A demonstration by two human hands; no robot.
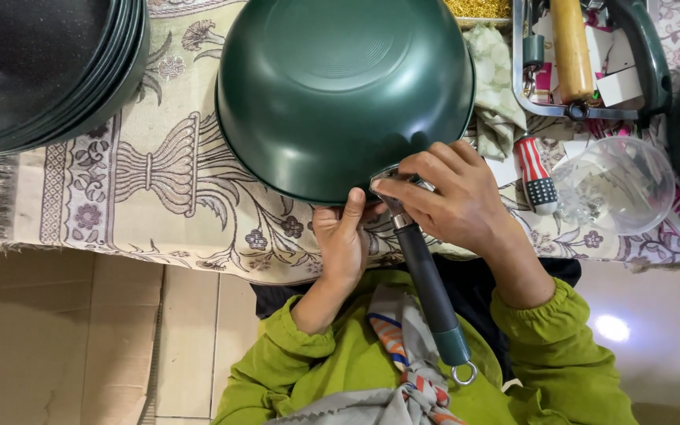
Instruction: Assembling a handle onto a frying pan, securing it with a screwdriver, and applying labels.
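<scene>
Nearest the body, the dark handle (pixel 426 287) of the green pan (pixel 344 90) runs down over the lap, its hanging ring at the near end. Just beyond, where the handle meets the pan's rim, the left hand (pixel 344 244) cups the rim from below with its thumb pressed up against it, while the right hand (pixel 454 197) closes its fingertips around the metal bracket at that joint; whether a small fastener sits between them is hidden. The pan lies upside down on the patterned cloth (pixel 159 173). Right of the pan are a screwdriver with a red-striped handle (pixel 535 173), a clear plastic bowl (pixel 615 185) and, farther off, a metal tray (pixel 584 110) of tools; left of it stands a stack of dark pans (pixel 41 67). The overhanging pan could tip or slide toward the lap if either hand eases, and a tiny part could drop into the clothing.
</scene>
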